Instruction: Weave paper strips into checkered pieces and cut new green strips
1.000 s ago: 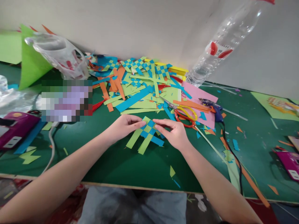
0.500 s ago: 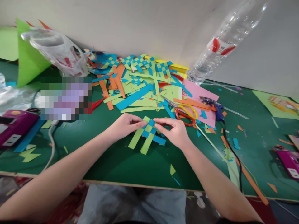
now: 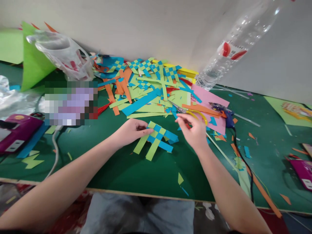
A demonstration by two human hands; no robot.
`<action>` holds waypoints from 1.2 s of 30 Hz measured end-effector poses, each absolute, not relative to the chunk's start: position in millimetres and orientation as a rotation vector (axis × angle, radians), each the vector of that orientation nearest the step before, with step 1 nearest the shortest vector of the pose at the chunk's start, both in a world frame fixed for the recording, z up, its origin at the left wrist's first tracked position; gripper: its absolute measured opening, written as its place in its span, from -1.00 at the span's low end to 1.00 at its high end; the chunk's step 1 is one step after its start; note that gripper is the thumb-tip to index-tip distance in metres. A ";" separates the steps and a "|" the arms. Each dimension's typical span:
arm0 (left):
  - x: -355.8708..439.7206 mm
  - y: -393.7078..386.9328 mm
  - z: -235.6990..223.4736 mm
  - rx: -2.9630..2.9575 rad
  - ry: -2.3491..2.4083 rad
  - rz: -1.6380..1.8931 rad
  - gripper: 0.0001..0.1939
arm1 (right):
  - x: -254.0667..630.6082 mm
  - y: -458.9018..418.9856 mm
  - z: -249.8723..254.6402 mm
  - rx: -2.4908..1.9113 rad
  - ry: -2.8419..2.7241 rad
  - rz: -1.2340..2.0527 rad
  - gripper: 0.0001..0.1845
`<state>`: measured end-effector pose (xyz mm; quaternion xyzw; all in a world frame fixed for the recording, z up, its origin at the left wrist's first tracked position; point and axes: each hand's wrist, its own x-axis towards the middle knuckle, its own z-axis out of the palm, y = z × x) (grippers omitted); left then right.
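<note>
My left hand [image 3: 133, 131] pinches the upper left edge of a small woven piece of green and blue paper strips [image 3: 158, 134] between thumb and fingers. Loose green strip ends hang toward me from it, and blue ends point right. My right hand [image 3: 193, 130] is apart from the woven piece, to its right, with fingers loosely bent and nothing seen in them. It hovers at the scissors [image 3: 197, 114], covering most of their red and yellow handles; whether it touches them I cannot tell. The scissor blades point up and left.
A heap of paper strips and woven pieces [image 3: 146, 97] lies at the back. A plastic bottle [image 3: 231, 52] leans on the wall. On the right are pink paper [image 3: 209, 96], a glue gun [image 3: 227, 117] and its black cord; on the left, a bagged cup [image 3: 65, 55] and purple device [image 3: 19, 133].
My right hand has let go of the woven paper and moved right and slightly up, over the scissor handles. My left hand keeps hold, and the blue strip ends now show more.
</note>
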<state>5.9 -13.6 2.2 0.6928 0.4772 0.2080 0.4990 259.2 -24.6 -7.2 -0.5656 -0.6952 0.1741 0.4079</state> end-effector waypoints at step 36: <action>0.6 4.8 -3.9 1.061 1.270 1.441 -0.89 | 296.3 1.3 -13.3 -1.560 -1.424 0.625 -0.37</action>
